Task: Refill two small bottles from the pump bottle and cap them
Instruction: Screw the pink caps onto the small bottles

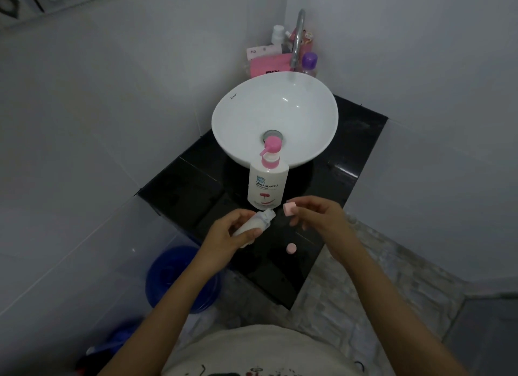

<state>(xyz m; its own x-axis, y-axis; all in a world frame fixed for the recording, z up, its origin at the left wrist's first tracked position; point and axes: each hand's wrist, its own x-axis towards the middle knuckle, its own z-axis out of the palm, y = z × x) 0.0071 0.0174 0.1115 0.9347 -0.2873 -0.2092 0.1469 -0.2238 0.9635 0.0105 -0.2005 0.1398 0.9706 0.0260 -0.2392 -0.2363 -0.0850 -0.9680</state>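
Capping stage, small bottle open.
Left hand (224,234) gripping tilted small bottle (253,225), neck toward pink cap (289,209) pinched just beside in right hand (316,214).

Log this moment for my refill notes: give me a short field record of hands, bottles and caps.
left hand: holds small bottle, tilted, neck open
right hand: pinches pink cap beside the bottle's neck, not yet on
pump bottle: upright on black counter, in front of white basin
second pink cap: lying on the counter
second small bottle: not visible
small bottle's contents: whitish; level unclear
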